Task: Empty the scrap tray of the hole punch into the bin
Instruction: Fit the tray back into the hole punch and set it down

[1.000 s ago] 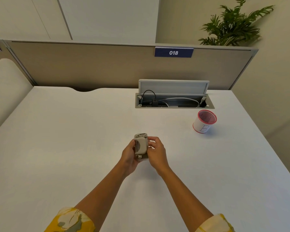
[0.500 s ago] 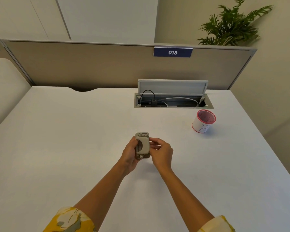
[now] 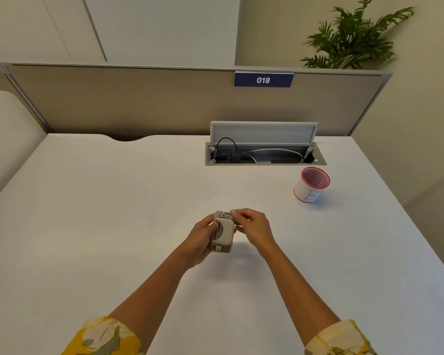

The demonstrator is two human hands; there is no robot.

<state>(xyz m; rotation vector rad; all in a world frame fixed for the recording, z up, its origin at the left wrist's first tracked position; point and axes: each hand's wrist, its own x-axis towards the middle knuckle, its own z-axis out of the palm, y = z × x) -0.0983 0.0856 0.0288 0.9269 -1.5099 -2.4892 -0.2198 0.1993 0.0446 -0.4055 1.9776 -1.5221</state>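
The small, rigid, probably light hole punch [image 3: 222, 230] sits clasped in the left hand [image 3: 200, 238], while right hand [image 3: 251, 226] fingertips [image 3: 235, 213] pinch its far edge, likely the tray's best purchase.

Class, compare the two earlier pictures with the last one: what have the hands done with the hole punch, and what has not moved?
The right hand has slid from the middle of the small beige hole punch to pinch its far top corner. The left hand keeps gripping it from the left, just above the white desk. The red-rimmed white cup has not moved.
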